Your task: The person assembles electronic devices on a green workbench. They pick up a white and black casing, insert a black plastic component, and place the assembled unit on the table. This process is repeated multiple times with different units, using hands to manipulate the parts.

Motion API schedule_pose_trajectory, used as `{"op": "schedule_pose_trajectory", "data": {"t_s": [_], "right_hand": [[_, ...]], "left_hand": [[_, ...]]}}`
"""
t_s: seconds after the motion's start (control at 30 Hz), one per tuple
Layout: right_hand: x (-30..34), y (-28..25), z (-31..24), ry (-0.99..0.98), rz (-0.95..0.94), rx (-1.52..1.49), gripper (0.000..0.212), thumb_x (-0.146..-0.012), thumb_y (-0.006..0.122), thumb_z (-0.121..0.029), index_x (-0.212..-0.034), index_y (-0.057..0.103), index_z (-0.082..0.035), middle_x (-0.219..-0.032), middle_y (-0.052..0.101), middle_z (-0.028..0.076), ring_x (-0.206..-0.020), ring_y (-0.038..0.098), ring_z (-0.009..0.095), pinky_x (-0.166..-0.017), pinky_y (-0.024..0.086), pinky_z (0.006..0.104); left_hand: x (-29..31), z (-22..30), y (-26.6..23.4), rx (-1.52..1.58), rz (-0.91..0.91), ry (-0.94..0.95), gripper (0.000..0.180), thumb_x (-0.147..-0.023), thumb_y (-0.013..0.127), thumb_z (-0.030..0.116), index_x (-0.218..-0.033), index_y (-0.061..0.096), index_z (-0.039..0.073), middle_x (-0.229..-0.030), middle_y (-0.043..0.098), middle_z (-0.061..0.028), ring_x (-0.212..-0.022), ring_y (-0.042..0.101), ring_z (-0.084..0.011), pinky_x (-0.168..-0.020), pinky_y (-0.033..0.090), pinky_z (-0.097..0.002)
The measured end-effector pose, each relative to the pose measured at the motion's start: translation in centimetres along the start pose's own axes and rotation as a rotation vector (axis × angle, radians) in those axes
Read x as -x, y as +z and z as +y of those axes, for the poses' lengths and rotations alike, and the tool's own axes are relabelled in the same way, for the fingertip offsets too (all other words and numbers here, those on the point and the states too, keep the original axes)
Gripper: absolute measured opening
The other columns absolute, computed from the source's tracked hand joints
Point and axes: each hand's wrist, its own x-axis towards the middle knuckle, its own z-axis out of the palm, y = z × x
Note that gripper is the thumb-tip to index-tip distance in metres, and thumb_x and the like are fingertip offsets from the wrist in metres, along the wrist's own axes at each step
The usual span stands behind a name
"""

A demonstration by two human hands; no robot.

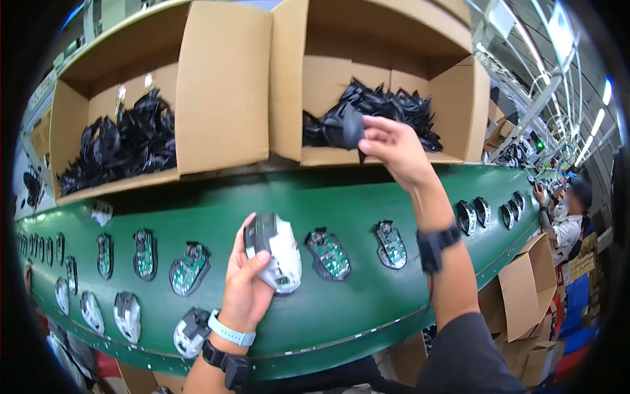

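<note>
Holding a white-and-black mouse-shaped shell [282,257] above the green work surface [341,207], the left hand [248,282] has its thumb laid across the near side of the shell, while its other fingers curl behind it, mostly hidden. The shell stands tilted, with its black part toward the upper left and its white part to the right. The right hand [396,148] reaches up to the right-hand carton [467,108], pinching a thin, curved black piece [352,128] between the thumb and the fingertips. That piece hangs in front of a heap of similar black parts [397,108] inside the carton (whether it touches the heap, I cannot tell). A second carton [70,118] on the left holds another dark pile [131,141], and a broad cardboard flap [225,88] stands between the two openings.

On the green surface, a circuit-board assembly [328,255] lies just right of the held shell, with another [392,244] farther right and more to the left. Nearer the front edge, white shells [126,318] lie in a row on the left. Far right, a co-worker [566,226] reaches toward the surface.
</note>
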Motion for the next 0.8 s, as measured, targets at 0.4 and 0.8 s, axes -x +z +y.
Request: {"op": "schedule_pose_trajectory", "data": {"t_s": [0.4,0.8], "right_hand": [[13.0,14.5,3.8,0.282,-0.062,-0.612,0.039,-0.087,0.081,0.006,-0.123,0.067,0.002,-0.112,0.071,0.009,-0.100,0.069,0.015,-0.091,0.060,0.0307],[13.7,15.3,4.2,0.364,-0.078,-0.884,0.035,-0.097,0.073,-0.003,-0.130,0.060,0.003,-0.117,0.071,0.009,-0.101,0.069,0.016,-0.091,0.059,0.0337]], "left_hand": [[0.3,0.8,0.0,-0.136,0.027,0.041,0.082,-0.089,0.069,0.005,-0.161,0.030,0.003,-0.144,0.057,-0.0146,-0.131,0.061,-0.0258,-0.113,0.049,-0.0427],[0.4,0.3,-0.5,-0.144,-0.040,-0.009,0.080,-0.087,0.078,0.008,-0.155,0.036,0.000,-0.143,0.058,-0.0127,-0.129,0.060,-0.0239,-0.113,0.048,-0.0402]]}}
